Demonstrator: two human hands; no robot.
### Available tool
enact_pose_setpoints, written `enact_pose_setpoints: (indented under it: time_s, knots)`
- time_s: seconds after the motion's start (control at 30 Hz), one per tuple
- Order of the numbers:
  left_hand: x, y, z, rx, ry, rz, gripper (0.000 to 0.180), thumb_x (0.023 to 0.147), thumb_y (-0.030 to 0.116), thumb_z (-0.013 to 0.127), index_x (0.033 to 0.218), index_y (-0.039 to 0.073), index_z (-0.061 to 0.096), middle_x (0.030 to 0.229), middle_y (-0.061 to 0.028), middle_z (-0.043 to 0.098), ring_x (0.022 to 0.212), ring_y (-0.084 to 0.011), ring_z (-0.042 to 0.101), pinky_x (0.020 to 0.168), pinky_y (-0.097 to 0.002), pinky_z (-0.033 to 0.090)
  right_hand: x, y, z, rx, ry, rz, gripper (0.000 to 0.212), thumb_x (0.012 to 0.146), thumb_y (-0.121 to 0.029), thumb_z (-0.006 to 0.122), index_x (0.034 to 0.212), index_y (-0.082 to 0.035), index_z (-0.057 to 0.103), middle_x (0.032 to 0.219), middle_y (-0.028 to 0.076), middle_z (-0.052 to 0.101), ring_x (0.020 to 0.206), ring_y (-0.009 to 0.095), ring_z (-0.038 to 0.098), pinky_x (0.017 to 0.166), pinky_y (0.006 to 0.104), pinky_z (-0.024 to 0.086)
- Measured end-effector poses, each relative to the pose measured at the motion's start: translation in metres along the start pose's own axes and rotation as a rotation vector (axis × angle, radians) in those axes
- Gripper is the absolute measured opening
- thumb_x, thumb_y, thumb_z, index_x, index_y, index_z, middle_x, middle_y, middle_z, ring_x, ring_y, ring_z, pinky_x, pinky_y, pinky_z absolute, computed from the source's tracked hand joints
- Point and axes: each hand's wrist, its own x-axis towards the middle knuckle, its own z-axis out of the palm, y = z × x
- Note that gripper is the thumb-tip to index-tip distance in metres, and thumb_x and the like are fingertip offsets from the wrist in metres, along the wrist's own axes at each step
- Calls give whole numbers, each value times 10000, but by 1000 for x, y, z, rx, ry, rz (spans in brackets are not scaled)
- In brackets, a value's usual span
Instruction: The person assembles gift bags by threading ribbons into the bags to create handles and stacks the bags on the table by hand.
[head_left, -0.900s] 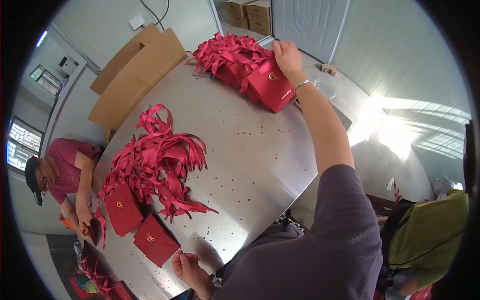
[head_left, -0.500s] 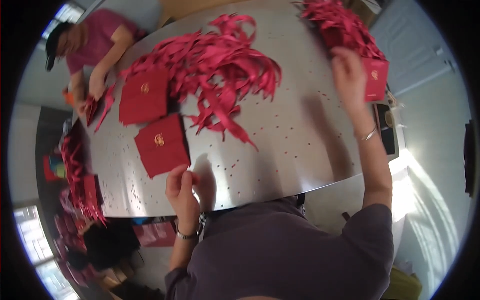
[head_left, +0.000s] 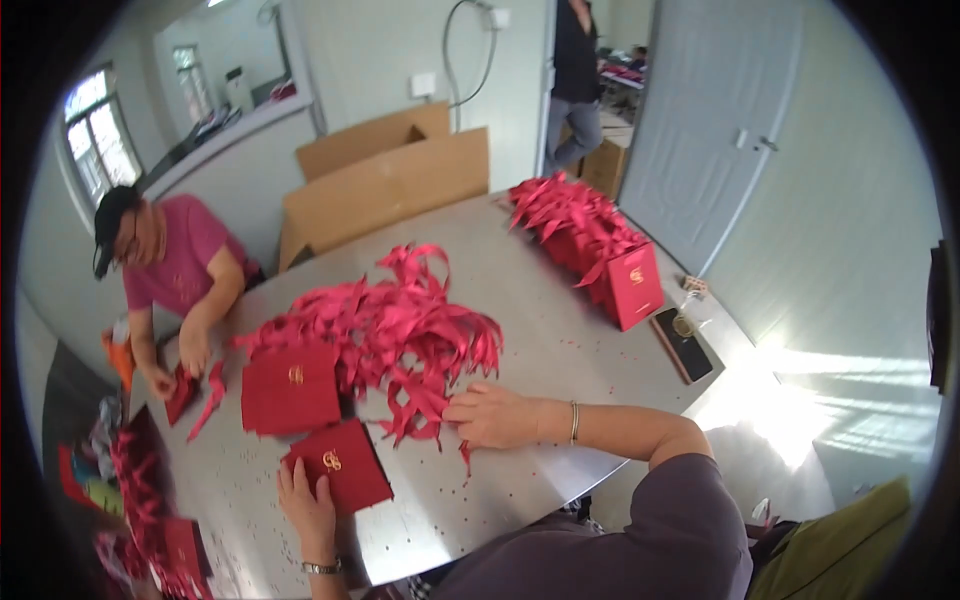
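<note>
My left hand (head_left: 308,508) rests against the left edge of a stack of dark red cards (head_left: 345,465) with a gold emblem, its fingers stretched out over the edge. My right hand (head_left: 492,416) reaches into the near right side of a heap of crimson ribbons (head_left: 400,320), fingertips closed on a ribbon (head_left: 464,456) whose end hangs below the hand. The exact hold of its fingertips is partly hidden. Just beyond the left hand's stack lies a second dark red stack (head_left: 290,392) with a similar emblem.
Across the metal table (head_left: 530,300), a co-worker (head_left: 185,260) handles a small red piece. A ribboned row of red cards (head_left: 590,240) stands far right, near a phone (head_left: 682,345). Another ribboned row (head_left: 150,500) lies at left. Cardboard (head_left: 390,185) stands behind; a person (head_left: 575,80) is in the doorway.
My right hand has left the far-right row of ribboned cards and come to the ribbon heap. My left hand has shifted onto the near stack's left edge. The view has tilted up.
</note>
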Motion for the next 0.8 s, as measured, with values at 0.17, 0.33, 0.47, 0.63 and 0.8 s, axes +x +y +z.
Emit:
enact_pose_setpoints:
  time_s: [0.17,0.33,0.47,0.63,0.8]
  knots:
    - [-7,-15,21,60,-95,-72,457,884,210,602,1283,-1,527,1326,-217,518,1251,-409,449,1063,-518,314,-13,-25,-13,-23,60,211,158,826,-261,641,841,-103,648,1139,62,576,1121,223,513,926,389,374]
    - [-12,15,7,50,-128,-203,433,865,172,609,1269,28,552,1327,-212,524,1231,-386,484,1031,-493,347,-11,-43,6,90,184,435,179,806,-227,635,928,-96,634,1096,51,568,1086,232,512,904,410,374]
    - [-19,5,16,153,-83,-264,436,848,170,619,1269,68,569,1300,-182,546,1214,-368,489,1010,-484,371,-1,-59,12,140,171,541,204,814,-299,663,882,-110,624,1029,30,578,1036,224,531,876,423,381]
    - [3,13,11,85,-20,-392,487,796,160,688,1260,61,578,1205,-172,614,1123,-348,567,979,-470,414,-2,-72,27,109,222,574,170,863,-285,609,853,-118,640,962,13,560,986,210,514,851,408,377]
    - [22,13,2,-27,-20,-349,459,759,76,709,1199,-2,602,1110,-184,658,1013,-343,630,910,-428,474,2,-78,20,121,368,525,143,873,-255,605,876,-116,643,984,21,561,1006,203,510,869,403,373]
